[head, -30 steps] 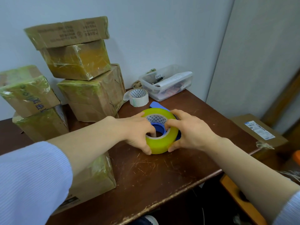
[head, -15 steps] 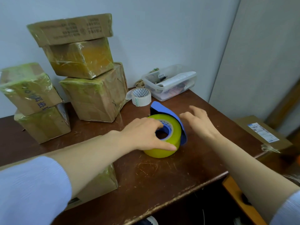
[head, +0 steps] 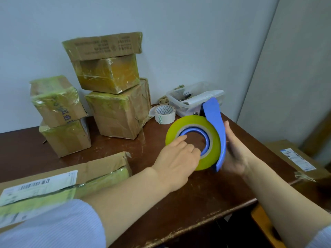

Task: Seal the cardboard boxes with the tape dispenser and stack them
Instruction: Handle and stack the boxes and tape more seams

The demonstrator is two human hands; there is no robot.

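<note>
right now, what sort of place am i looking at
Probably a small parcel-packing corner, in an office or a home. Taped boxes are stacked on a worn table, a tape dispenser is being handled, and the near box bears a shipping label.

Seven cardboard boxes: a far stack of three, a far-left pair, one near-left box, one right box beside the table. Two tape rolls: one yellow roll, one white roll. One dispenser. One plastic tub.
</note>
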